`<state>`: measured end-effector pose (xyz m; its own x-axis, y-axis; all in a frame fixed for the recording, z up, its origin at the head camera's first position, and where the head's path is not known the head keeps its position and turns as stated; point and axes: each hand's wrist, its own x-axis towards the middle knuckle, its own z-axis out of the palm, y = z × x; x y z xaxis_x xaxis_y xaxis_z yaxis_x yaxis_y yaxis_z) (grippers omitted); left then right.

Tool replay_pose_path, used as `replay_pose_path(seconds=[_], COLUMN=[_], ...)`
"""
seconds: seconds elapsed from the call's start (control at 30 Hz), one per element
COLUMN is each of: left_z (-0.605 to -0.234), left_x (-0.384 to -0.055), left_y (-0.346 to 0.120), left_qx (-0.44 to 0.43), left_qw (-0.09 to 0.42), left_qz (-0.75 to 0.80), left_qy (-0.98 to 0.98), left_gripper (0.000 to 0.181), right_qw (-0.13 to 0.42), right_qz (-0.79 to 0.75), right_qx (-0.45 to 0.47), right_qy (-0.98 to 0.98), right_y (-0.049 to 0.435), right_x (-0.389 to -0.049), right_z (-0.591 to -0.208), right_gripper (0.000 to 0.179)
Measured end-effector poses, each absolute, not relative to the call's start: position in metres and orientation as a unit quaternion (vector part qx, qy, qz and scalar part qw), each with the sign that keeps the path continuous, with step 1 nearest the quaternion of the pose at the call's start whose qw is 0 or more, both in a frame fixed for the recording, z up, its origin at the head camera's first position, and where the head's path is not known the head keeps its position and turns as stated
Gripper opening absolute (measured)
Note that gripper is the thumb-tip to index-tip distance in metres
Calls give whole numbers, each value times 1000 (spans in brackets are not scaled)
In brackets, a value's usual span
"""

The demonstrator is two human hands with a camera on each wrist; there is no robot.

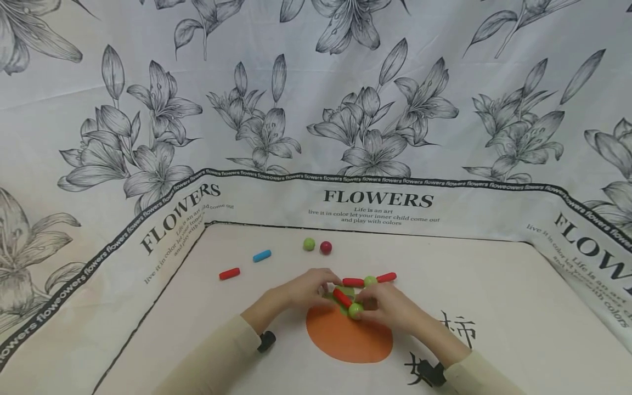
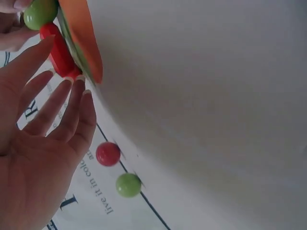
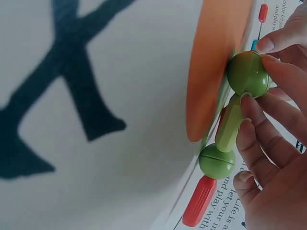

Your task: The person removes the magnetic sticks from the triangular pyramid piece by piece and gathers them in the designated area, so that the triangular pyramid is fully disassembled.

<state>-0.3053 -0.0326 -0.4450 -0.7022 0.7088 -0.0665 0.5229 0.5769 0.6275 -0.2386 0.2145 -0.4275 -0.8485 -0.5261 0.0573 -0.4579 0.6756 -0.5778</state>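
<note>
My right hand pinches a green ball between thumb and fingers, above the orange shape printed on the table. A red stick joins onto this ball, and my left hand holds the stick's other end at its fingertips. In the right wrist view, a yellow-green stick runs from the held ball toward a second green ball. That second ball has red sticks on its two sides. My right fingers partly cover the joined pieces.
Farther back on the table lie a loose green ball and a dark red ball. A blue stick and a red stick lie to the left. Flower-printed cloth rises behind and at both sides.
</note>
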Motion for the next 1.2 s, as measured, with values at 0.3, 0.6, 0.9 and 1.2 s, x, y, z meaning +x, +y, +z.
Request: replay_pose_path(seconds=[0.3, 0.6, 0.9, 1.2], left_z=[-449, -445, -442, -443], left_x=[-305, -309, -310, -306], left_y=[-17, -15, -15, -23], left_qx=[375, 358, 347, 317], left_qw=[149, 151, 160, 154], left_qz=[290, 289, 294, 288], left_qy=[868, 875, 876, 891], left_gripper=[31, 18, 12, 8], right_qw=[58, 58, 57, 64], right_qz=[-306, -307, -307, -303], right_qx=[-275, -274, -275, -271], right_qy=[910, 909, 909, 911], right_y=[214, 214, 213, 213], right_x=[-242, -244, -246, -244], right_z=[-429, -428, -427, -427], right_gripper=[18, 17, 17, 21])
